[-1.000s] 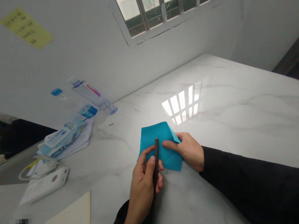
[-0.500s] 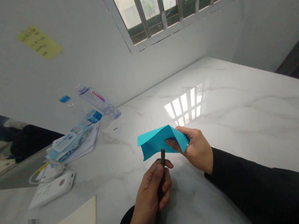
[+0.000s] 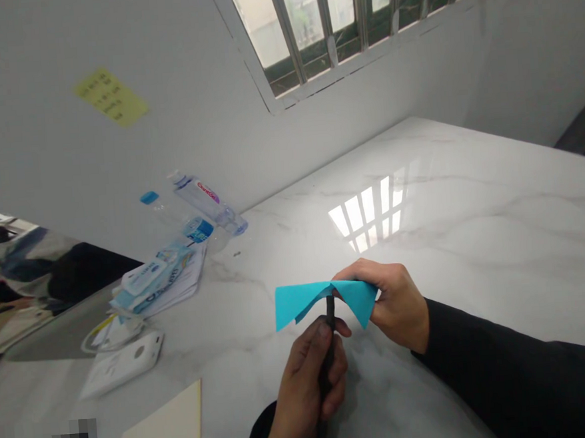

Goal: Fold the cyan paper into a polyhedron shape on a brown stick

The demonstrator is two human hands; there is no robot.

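Note:
A bright blue sheet of paper point(image 3: 298, 302), creased and bent like a small tent, is pinched at its right side by my right hand point(image 3: 399, 305). Some of those fingers are hidden behind the paper. My left hand point(image 3: 310, 371) is wrapped around a dark rod point(image 3: 330, 307) that points upward, thumb along its side. The rod's top end reaches the underside of the paper near its middle fold; whether they touch, I cannot tell. Both hands are above the white marbled table point(image 3: 454, 234).
At the left lie two plastic bottles point(image 3: 205, 197), a wipes pack point(image 3: 149, 279) on papers point(image 3: 192, 286), and a white device point(image 3: 125, 364) with a cable. A cream pad point(image 3: 162, 431) is nearer. A yellow note point(image 3: 111, 98) hangs on the wall below-left of a barred window point(image 3: 329, 29).
My right hand has lowered and tilted the paper, so its fold now lies over the rod's tip. The left hand keeps its hold. The whole view has shifted slightly.

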